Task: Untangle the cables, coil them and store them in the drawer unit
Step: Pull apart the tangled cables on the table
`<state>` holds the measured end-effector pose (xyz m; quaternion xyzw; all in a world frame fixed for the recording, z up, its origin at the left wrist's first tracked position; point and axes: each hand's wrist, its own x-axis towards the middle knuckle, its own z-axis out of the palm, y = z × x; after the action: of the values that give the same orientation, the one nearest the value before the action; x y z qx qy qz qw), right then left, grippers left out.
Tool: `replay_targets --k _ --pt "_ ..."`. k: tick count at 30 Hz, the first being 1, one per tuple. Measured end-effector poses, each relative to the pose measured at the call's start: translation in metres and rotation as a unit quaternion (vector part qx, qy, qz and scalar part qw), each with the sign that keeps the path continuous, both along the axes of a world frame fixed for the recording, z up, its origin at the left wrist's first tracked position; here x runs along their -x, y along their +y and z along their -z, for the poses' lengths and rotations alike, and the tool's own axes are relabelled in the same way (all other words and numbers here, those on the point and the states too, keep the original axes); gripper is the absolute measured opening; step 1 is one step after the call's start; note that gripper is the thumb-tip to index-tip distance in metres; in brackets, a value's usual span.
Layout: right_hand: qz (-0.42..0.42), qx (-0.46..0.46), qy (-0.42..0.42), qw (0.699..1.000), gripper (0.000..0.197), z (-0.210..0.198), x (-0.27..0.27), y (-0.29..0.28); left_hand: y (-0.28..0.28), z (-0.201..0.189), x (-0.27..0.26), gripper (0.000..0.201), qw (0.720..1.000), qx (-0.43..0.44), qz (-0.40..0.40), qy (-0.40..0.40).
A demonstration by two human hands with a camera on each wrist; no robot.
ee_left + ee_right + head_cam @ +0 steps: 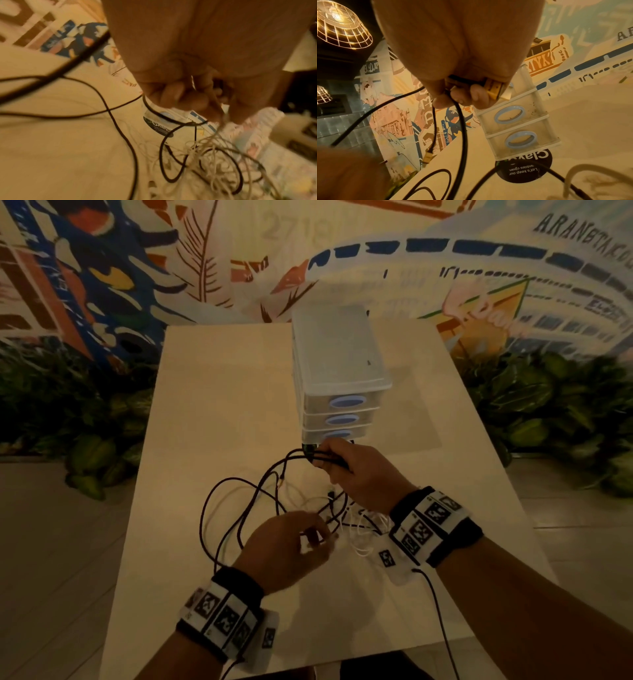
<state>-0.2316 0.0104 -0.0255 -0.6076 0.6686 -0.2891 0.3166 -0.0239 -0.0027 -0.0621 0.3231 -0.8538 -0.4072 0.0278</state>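
Evidently the right hand [356, 470], centre frame, grips gathered loops of stiff black cable [239, 508] and its gold plug, lifted, I judge, to draw it out of the tangle; the left hand [291, 546], lower centre, pinches thin, limp white cord [214, 155] to hold it back. Both trail over the smooth pale table [212, 392]; the translucent plastic drawers [339, 364], blue oval handles, sit shut above.
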Motion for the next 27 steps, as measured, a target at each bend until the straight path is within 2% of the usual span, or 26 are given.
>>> replay_targets --k 2,3,5,7,8,10,12,13,15,17,20,23,27 --pt "0.006 -0.001 -0.001 1.000 0.008 -0.003 0.003 -0.001 0.003 0.000 -0.003 0.035 0.995 -0.003 0.068 -0.071" --pt "0.002 -0.004 -0.007 1.000 0.008 -0.007 0.003 -0.001 0.003 -0.001 -0.004 0.039 0.993 0.006 0.074 -0.091" --pt "-0.012 -0.009 -0.026 1.000 0.011 -0.017 0.003 -0.001 0.001 -0.008 -0.003 0.029 0.994 0.055 0.048 -0.083" --pt "-0.030 -0.006 -0.046 0.998 0.012 -0.031 0.001 -0.001 -0.001 -0.021 -0.002 0.027 0.994 0.095 -0.014 -0.057" --pt "-0.037 0.000 -0.056 0.998 0.013 -0.039 -0.001 -0.001 -0.003 -0.027 -0.001 0.034 0.993 0.103 -0.041 -0.039" --pt "-0.046 0.014 -0.074 0.996 0.012 -0.054 -0.006 -0.003 -0.005 -0.035 0.000 0.060 0.995 0.072 -0.060 -0.039" --pt "-0.059 0.024 -0.077 0.995 0.010 -0.064 -0.009 -0.005 -0.004 -0.041 0.001 0.087 0.996 0.019 0.000 -0.092" --pt "-0.066 0.026 -0.073 0.995 0.009 -0.067 -0.009 -0.006 -0.002 -0.044 0.002 0.093 0.992 0.009 0.043 -0.116" --pt "-0.075 0.027 -0.067 0.995 0.009 -0.068 -0.008 -0.007 0.003 -0.048 0.004 0.086 0.989 0.036 0.082 -0.120" --pt "-0.072 0.035 -0.066 0.995 0.009 -0.068 -0.005 -0.006 0.004 -0.053 0.004 0.073 0.992 0.074 0.044 -0.091" --pt "-0.055 0.050 -0.070 0.995 0.012 -0.070 -0.002 -0.003 -0.004 -0.060 0.004 0.032 0.989 0.125 -0.020 -0.080" --pt "-0.049 0.070 -0.051 0.995 0.018 -0.070 -0.001 -0.002 -0.014 -0.064 0.000 0.028 0.983 0.161 -0.023 -0.084" --pt "-0.032 0.085 -0.007 0.996 0.032 -0.063 0.006 0.000 -0.026 -0.077 -0.018 0.026 0.988 0.128 -0.012 -0.081"
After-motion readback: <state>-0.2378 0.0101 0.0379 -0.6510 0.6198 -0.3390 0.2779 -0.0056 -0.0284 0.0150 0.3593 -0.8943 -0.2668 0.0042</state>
